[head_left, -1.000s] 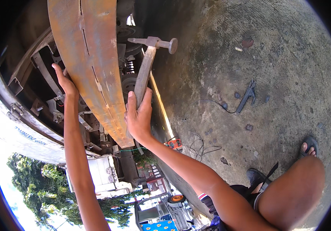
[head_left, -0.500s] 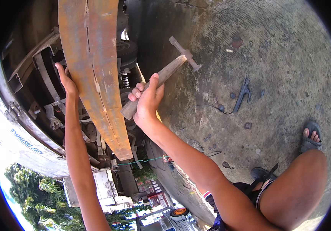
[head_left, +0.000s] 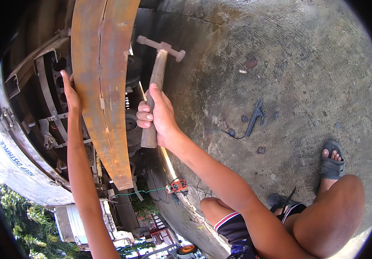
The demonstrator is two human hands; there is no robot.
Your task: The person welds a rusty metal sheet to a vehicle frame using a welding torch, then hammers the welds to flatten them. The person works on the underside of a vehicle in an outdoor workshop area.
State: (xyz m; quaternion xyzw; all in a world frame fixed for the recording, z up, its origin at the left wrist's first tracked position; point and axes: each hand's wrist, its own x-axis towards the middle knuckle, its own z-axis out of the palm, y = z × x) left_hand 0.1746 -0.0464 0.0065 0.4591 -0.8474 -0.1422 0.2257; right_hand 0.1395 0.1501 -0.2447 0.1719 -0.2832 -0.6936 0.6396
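A long rusty steel beam, brown and orange with a broken seam along its middle, runs down the left-centre of the head view and narrows at its near end. My left hand rests against the beam's left edge with its thumb stretched out; the beam partly hides the other fingers. My right hand is wrapped round the wooden handle of a hammer. The hammer's rusty double-ended metal head points away from me, close to the beam's right edge but apart from it.
On the concrete floor lies a dark welding electrode holder with a thin cable. A truck's underside frame stands on the left. A green wire runs to an orange object. My sandalled foot is at right.
My right hand has swung the hammer left and turned it more upright, bringing its head nearer the beam. My left hand stays at the beam's edge. The whole view has shifted slightly.
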